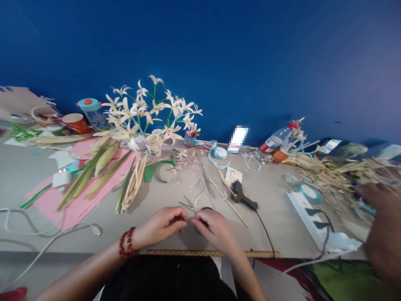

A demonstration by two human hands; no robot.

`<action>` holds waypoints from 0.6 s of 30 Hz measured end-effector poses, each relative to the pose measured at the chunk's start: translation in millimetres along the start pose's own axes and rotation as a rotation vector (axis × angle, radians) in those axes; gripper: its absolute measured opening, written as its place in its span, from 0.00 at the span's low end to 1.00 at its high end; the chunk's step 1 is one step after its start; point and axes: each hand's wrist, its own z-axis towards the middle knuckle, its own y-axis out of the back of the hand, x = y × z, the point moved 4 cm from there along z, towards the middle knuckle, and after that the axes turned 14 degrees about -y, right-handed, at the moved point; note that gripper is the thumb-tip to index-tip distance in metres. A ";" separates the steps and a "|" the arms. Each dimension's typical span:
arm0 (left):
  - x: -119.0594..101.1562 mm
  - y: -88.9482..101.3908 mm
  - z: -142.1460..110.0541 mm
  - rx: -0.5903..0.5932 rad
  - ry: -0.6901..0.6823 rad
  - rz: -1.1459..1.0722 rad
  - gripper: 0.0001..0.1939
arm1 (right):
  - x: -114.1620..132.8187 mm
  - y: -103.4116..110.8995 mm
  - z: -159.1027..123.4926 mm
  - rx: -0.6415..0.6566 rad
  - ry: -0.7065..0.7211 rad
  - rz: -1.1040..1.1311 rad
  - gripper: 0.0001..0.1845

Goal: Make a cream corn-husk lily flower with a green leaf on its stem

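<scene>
My left hand [164,225], with a red beaded bracelet [128,243] at the wrist, is closed in a pinch over the table's front part. Close to it, fingertips almost meeting, my right hand [214,228] is closed too. Whatever lies between the fingers is too small to make out. A dark rounded thing [206,208] shows partly behind my right hand. Just beyond the hands lie thin dark wires [205,177] and pale husk scraps [199,195]. A black glue gun [242,196] rests to the right, its cord running to the table edge.
White husk flowers [150,113] on green stems stand at the back. Corn husks [84,175] lie on pink paper [46,205] at left. Right are a power strip [308,221], a husk pile [332,173] and another person's hand [380,198]. A ribbon roll [220,153] sits behind.
</scene>
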 end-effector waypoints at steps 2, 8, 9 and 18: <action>0.4 -1.6 4.3 -0.049 0.028 -0.033 0.08 | -3.8 -3.3 0.0 -0.024 -0.027 0.057 0.15; 7.4 12.6 10.2 -0.273 0.146 -0.142 0.10 | -40.7 -6.9 -11.5 -0.217 -0.187 -0.160 0.09; 8.9 13.8 10.5 -0.288 0.154 -0.163 0.10 | -46.1 -9.0 -13.9 -0.228 -0.196 -0.225 0.09; 14.4 1.9 20.3 -0.316 0.144 -0.325 0.13 | -52.4 -9.3 -12.3 -0.207 -0.230 -0.391 0.05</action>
